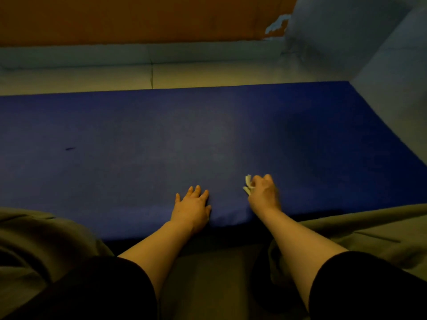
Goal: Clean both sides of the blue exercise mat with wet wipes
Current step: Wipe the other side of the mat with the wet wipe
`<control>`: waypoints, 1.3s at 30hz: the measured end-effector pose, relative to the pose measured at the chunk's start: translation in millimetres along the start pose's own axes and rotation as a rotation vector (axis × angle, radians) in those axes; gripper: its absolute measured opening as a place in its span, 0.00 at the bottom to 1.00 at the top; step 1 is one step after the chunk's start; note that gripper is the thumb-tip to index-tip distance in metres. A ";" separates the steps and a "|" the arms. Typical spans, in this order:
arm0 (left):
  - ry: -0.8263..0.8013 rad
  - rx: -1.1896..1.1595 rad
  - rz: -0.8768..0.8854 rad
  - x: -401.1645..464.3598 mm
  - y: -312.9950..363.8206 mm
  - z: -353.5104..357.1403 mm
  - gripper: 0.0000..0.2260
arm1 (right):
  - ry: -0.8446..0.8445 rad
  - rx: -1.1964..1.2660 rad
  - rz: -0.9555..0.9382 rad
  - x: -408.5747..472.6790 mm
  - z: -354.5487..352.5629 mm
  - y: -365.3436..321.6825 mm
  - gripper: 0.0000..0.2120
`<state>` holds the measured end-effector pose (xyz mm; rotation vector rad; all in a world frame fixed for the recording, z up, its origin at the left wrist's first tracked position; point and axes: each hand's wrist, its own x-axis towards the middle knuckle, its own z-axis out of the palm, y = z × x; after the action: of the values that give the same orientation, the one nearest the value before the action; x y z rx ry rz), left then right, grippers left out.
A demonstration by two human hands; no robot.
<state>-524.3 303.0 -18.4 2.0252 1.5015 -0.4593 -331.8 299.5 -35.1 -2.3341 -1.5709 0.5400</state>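
Observation:
The blue exercise mat (161, 139) lies flat across the floor, filling the middle of the view from left to right. My left hand (193, 210) rests palm down on the mat's near edge with its fingers spread. To its right, my right hand (264, 192) grips a folded white wet wipe (248, 184) against the mat near that same edge; only the wipe's left end shows past my fingers. A small dark mark (70, 148) sits on the mat's left part.
Beyond the mat runs a strip of pale floor (92, 77), then a light skirting and an orange-brown wall (138, 17) with chipped paint near a blue wall (346, 31) at right. My knees in olive cloth (34, 239) flank the near edge.

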 end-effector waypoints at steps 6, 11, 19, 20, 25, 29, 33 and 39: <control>0.002 0.005 -0.003 -4.8 6.4 8.9 0.25 | -0.254 -0.011 -0.260 -40.2 16.3 -40.8 0.08; 0.007 -0.002 -0.002 -9.9 10.2 5.0 0.26 | -0.120 -0.019 -0.172 -28.7 -5.7 -10.1 0.11; 0.016 -0.044 0.015 -17.1 15.2 14.4 0.25 | -0.282 0.017 -0.302 -58.2 15.0 -44.9 0.07; 0.022 -0.043 0.018 -17.9 14.7 14.9 0.26 | -0.292 0.035 -0.318 -58.5 15.3 -45.0 0.06; 0.000 -0.002 0.044 -21.5 11.6 12.8 0.26 | -0.045 -0.025 -0.086 -38.6 -9.1 -0.2 0.13; 0.019 -0.004 0.043 -19.8 11.6 14.7 0.26 | -0.078 -0.058 -0.131 -51.0 -5.4 -14.5 0.10; 0.037 -0.027 0.040 -17.4 12.8 20.5 0.25 | -0.230 0.006 -0.339 -76.2 13.2 -44.6 0.05; 0.016 -0.012 0.076 -19.5 15.9 13.1 0.24 | -0.044 -0.051 -0.115 -60.5 -15.6 -6.9 0.10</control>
<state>-514.5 276.9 -13.5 2.0726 1.4275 -0.4036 -351.0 245.6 -9.0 -2.2654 -1.7455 0.5335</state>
